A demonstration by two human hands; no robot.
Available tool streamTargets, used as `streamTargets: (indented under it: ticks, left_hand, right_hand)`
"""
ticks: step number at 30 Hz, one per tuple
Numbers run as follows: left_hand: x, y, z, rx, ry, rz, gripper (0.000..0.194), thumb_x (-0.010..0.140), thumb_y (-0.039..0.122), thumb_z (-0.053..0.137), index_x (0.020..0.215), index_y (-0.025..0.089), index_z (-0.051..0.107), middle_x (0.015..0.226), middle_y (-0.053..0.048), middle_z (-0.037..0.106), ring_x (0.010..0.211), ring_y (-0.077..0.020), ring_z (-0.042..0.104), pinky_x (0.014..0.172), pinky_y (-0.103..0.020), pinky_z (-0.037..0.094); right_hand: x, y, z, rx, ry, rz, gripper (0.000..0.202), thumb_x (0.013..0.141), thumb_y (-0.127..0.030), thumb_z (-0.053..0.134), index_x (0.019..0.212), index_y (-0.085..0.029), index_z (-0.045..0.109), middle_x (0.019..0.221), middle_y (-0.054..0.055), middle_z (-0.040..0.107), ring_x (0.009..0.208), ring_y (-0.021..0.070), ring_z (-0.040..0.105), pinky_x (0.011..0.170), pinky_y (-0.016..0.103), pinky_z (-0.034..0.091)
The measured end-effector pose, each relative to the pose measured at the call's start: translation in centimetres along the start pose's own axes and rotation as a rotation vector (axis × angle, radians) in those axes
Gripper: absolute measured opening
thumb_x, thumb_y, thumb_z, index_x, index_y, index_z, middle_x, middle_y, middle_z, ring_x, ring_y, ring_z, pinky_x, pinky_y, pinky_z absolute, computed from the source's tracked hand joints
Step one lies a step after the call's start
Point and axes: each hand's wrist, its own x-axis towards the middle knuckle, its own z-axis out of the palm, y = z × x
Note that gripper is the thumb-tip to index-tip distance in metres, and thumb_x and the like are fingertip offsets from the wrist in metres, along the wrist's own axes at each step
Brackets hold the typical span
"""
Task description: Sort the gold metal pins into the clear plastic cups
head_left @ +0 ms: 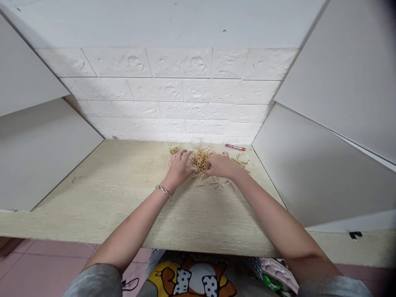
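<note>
Left of the gold pin pile (201, 157) on our bench (130, 181) sits a small gold cluster (174, 150); our left hand (178, 166), fingers parted, borders the pile. Right of it, our right hand (222, 165) curls its fingers; whether they grip anything, we cannot tell. Light touches should keep pins from scattering.

An indoor work nook, home or workshop unclear — white panels (334, 161) flank a tabletop (102, 185) against a brick-patterned wall (185, 88). Pink floor tiles (40, 266) show below.
</note>
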Motion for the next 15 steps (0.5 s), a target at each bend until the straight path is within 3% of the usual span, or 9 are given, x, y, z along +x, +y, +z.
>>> streamTargets:
  ticks: [2, 4, 9, 15]
  left_hand:
    - [0.0, 0.0, 0.0, -0.006, -0.001, -0.009, 0.059, 0.07, 0.032, 0.063, 0.124, 0.027, 0.039, 0.124, -0.008, 0.04, 0.116, -0.0272, 0.035, 0.097, -0.046, 0.03]
    - [0.0, -0.1, 0.1, -0.005, 0.003, -0.008, 0.059, 0.07, 0.032, 0.062, 0.124, 0.027, 0.039, 0.124, -0.008, 0.04, 0.117, -0.0272, 0.035, 0.098, -0.046, 0.029]
    - [0.0, -0.1, 0.1, 0.004, 0.011, -0.006, 0.06, 0.07, 0.032, 0.063, 0.124, 0.027, 0.039, 0.124, -0.008, 0.04, 0.116, -0.0274, 0.036, 0.097, -0.046, 0.03]
    - [0.0, -0.2, 0.3, 0.002, 0.002, 0.018, 0.061, 0.069, 0.034, 0.064, 0.125, 0.026, 0.038, 0.124, -0.008, 0.041, 0.116, -0.0266, 0.036, 0.098, -0.045, 0.03]
  right_hand:
    - [-0.3, -0.1, -0.2, -0.045, -0.194, -0.003, 0.011, 0.067, -0.028, 0.063, 0.068, -0.017, 0.064, 0.075, 0.005, 0.063, 0.08, 0.0202, 0.056, 0.091, 0.042, 0.027]
    - [-0.3, -0.2, 0.1, -0.092, -0.259, -0.005, 0.01, 0.066, -0.026, 0.065, 0.07, -0.016, 0.065, 0.076, 0.006, 0.064, 0.081, 0.0216, 0.058, 0.089, 0.04, 0.03]
    - [0.2, -0.6, 1.3, -0.154, -0.265, -0.021, 0.013, 0.067, -0.025, 0.065, 0.075, -0.014, 0.067, 0.077, 0.009, 0.066, 0.081, 0.0228, 0.059, 0.082, 0.035, 0.036]
    - [-0.1, -1.2, 1.1, -0.155, -0.28, -0.031, 0.015, 0.069, -0.013, 0.052, 0.075, -0.013, 0.066, 0.073, 0.01, 0.065, 0.077, 0.0218, 0.06, 0.073, 0.031, 0.039]
